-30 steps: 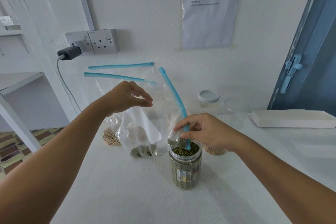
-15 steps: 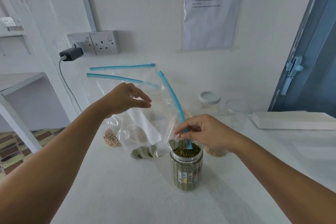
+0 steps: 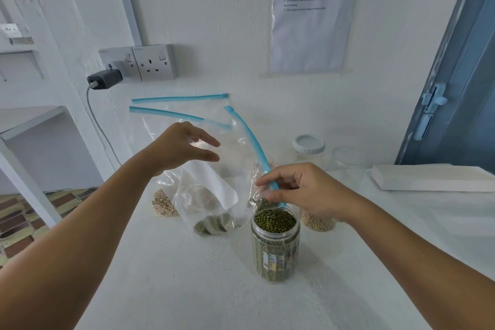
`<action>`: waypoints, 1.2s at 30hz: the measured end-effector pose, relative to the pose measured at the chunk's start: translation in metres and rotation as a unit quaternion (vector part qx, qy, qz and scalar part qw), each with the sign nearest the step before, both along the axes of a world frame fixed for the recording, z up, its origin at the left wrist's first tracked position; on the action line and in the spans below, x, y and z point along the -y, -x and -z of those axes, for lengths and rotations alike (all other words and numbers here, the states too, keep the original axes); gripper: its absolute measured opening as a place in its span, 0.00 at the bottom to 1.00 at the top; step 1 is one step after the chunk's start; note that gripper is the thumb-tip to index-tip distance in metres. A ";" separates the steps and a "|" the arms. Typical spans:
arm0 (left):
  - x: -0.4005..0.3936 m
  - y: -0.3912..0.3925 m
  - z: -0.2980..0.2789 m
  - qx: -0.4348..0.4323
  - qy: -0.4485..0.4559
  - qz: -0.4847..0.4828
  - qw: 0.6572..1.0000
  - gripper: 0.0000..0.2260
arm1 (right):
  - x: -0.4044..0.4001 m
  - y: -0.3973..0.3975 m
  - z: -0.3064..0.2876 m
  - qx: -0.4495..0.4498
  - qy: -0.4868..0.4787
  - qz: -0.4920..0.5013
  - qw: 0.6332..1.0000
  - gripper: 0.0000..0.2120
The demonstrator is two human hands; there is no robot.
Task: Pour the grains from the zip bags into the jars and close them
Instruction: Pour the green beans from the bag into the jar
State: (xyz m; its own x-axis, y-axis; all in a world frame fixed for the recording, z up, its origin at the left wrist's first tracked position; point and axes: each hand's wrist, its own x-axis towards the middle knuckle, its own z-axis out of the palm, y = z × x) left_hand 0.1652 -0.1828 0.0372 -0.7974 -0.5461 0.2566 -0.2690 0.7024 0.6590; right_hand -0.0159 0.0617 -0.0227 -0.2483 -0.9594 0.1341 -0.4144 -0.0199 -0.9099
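An open clear jar [image 3: 276, 246] stands mid-table, filled almost to the rim with green beans. Just left of it, a clear zip bag [image 3: 214, 195] with a blue zip strip leans over the jar's mouth, with a small heap of green beans in its bottom corner. My right hand [image 3: 302, 190] pinches the blue strip just above the jar's rim. My left hand [image 3: 179, 147] hovers at the bag's upper left, thumb and fingers straight and slightly parted, gripping nothing that I can see.
Two more zip bags [image 3: 163, 203] holding beige grains lean on the wall behind. A jar of beige grains [image 3: 317, 222] sits behind my right hand, with a white-lidded jar [image 3: 308, 144] and an empty clear jar [image 3: 348, 161] further back. A white box [image 3: 434, 177] lies at right.
My left thumb and forefinger, pinched together on the bag's fold before, have parted. My right hand has lifted the zip strip slightly above the jar's mouth.
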 end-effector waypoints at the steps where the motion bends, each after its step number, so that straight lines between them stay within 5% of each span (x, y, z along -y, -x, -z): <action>1: 0.000 -0.001 0.000 0.000 -0.007 0.000 1.000 0.13 | 0.001 0.000 0.000 -0.005 0.001 0.002 1.000 0.14; 36: 0.013 -0.021 0.014 -0.019 -0.076 -0.032 0.996 0.09 | 0.012 -0.006 -0.019 -0.086 -0.043 -0.008 0.995 0.19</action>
State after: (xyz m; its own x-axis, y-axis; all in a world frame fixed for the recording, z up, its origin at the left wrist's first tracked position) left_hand 0.1866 -0.1961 0.0227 -0.7509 -0.6305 0.1966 -0.2829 0.5760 0.7669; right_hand -0.0095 0.0500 -0.0040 -0.2138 -0.9726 0.0911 -0.5638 0.0468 -0.8246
